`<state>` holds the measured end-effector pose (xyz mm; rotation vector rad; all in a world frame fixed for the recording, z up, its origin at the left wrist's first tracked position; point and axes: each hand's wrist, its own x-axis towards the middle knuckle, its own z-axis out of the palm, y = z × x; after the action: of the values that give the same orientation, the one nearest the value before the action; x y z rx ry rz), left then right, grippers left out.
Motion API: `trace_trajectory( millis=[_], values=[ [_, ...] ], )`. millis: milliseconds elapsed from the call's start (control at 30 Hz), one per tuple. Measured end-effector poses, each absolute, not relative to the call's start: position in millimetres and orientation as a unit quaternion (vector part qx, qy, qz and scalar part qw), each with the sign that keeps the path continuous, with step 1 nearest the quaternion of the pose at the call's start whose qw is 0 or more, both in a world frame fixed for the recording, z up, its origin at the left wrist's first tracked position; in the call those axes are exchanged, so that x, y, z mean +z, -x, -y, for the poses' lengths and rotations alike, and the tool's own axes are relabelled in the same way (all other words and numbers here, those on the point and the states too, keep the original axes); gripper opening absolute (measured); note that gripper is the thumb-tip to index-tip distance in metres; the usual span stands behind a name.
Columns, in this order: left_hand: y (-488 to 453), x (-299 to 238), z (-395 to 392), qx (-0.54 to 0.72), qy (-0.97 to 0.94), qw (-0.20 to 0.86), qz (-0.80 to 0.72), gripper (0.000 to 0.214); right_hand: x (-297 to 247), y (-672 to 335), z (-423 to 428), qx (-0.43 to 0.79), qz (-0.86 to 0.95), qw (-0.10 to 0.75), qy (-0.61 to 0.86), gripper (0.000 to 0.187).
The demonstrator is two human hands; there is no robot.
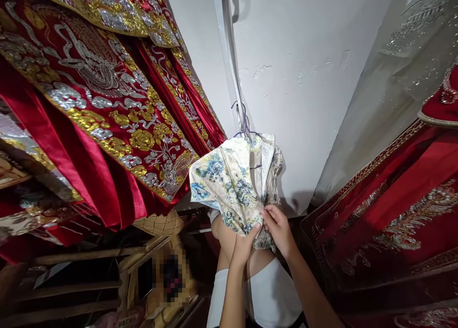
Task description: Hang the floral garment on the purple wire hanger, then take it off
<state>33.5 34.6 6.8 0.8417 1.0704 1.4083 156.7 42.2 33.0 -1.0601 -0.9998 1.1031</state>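
Note:
A short-sleeved floral blouse (232,180), cream with blue and yellow flowers, hangs on a purple wire hanger (245,125) in front of me. The hanger's hook is on a narrow white metal strip (229,46). My left hand (247,242) grips the blouse near its lower front edge, thumb on top and the other fingers behind the cloth. Higher and to the right, my right hand (278,225) pinches the front opening of the blouse with thumb and forefinger. Whether a button is between those fingers is too small to tell.
Red robes (118,104) with gold and silver embroidery hang at the left. More red beaded dresses (404,213) and a pale sequined one (386,80) hang at the right. A wooden chair (125,266) and a woven straw hat (161,223) are low on the left. Behind stands a white wall (304,104).

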Motion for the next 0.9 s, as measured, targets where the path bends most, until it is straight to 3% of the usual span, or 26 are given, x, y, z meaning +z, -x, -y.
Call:
trace_trajectory(
  millis=[400, 467, 600, 733, 800, 900],
  values=[
    [-51.9, -1.4, -30.4, 0.589, -0.306, 0.634, -0.397, 0.079, 45.8, -174.3, -32.8, 0.334, 0.413, 0.676, 0.511, 0.031],
    [-48.9, 0.4, -32.9, 0.615, -0.319, 0.579, -0.429, 0.075, 42.8, -175.0, -32.9, 0.305, 0.446, 0.669, 0.51, 0.026],
    [-37.5, -0.4, -38.1, 0.685, -0.318, 0.35, -0.554, 0.067, 39.8, -177.9, -33.0, 0.24, 0.554, 0.63, 0.488, 0.019],
    [-34.2, -4.1, -35.7, 0.741, -0.335, 0.172, -0.555, 0.059, 40.8, -178.2, -32.5, 0.221, 0.581, 0.625, 0.472, 0.015],
    [-39.1, -2.5, -32.6, 0.732, -0.385, 0.168, -0.536, 0.04, 41.7, -176.3, -32.2, 0.216, 0.581, 0.629, 0.47, 0.013],
    [-53.2, 3.8, -29.6, 0.66, -0.482, 0.29, -0.498, 0.027, 44.5, -172.7, -31.8, 0.207, 0.587, 0.634, 0.459, 0.013]
  ],
)
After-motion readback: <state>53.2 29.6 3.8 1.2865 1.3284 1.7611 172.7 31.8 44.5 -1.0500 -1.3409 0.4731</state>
